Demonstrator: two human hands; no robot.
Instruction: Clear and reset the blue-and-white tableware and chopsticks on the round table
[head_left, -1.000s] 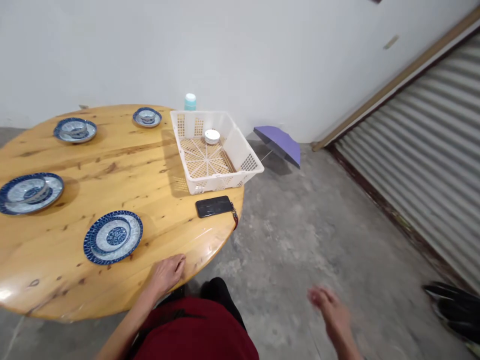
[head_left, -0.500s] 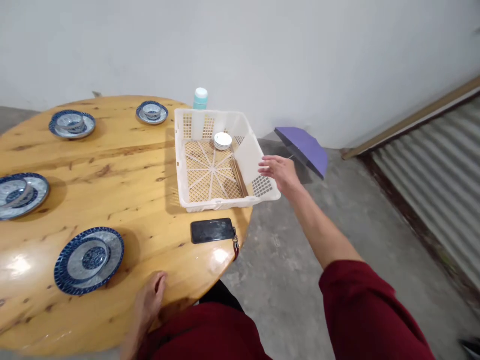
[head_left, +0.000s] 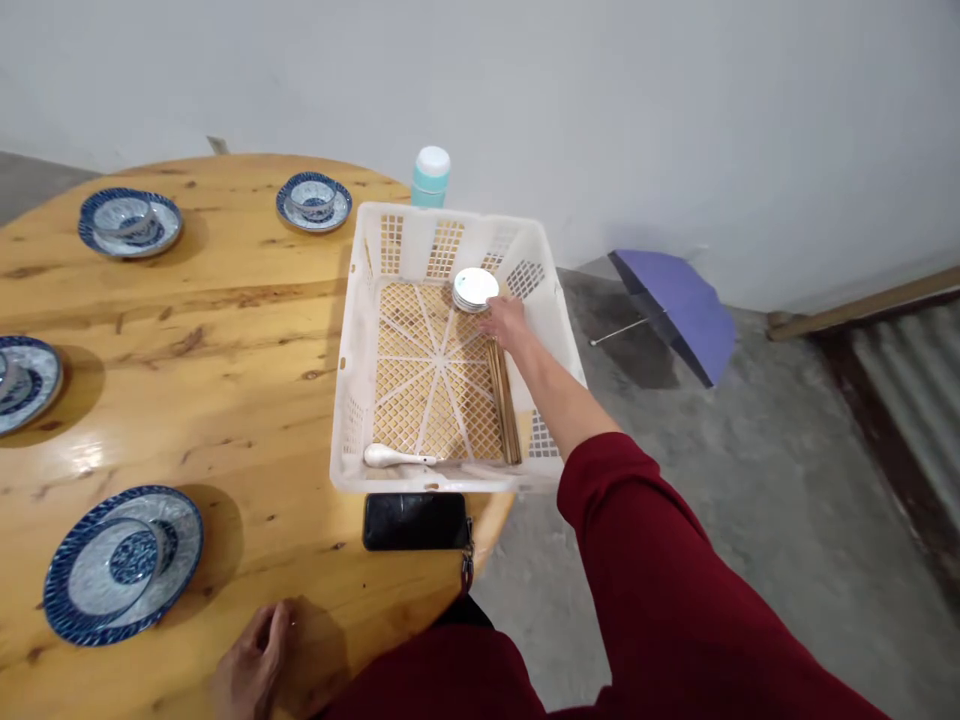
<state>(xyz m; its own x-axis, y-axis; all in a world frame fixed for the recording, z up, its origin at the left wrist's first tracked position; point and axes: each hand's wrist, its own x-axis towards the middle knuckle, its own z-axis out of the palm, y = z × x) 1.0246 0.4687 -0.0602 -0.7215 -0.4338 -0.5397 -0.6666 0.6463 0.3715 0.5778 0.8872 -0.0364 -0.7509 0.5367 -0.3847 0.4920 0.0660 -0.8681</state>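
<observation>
My right hand (head_left: 505, 322) reaches into a white plastic basket (head_left: 346, 400), its fingers apart at the near right edge of a stack of small white dishes (head_left: 476, 287). It has not lifted any dish; whether the fingertips touch the stack is hard to see. Below that hand, a bundle of wooden chopsticks (head_left: 504, 405) lies along the basket's right side. A white spoon (head_left: 397, 457) rests at the near left corner inside. Loosely curled, my left hand (head_left: 255, 655) lies on the wooden table (head_left: 300, 540) near its front edge, with nothing visible in it.
A black phone (head_left: 415, 521) with a strap lies just in front of the basket. Blue-patterned plates with clear bowls, such as the near plate (head_left: 176, 545), stand around the table. A teal bottle (head_left: 431, 178) is behind the basket. An open purple umbrella (head_left: 679, 305) sits on the floor.
My right hand has moved from the basket's right rim down and inward to the dish stack. My view has shifted, bringing the spoon into sight. The left hand stays on the table.
</observation>
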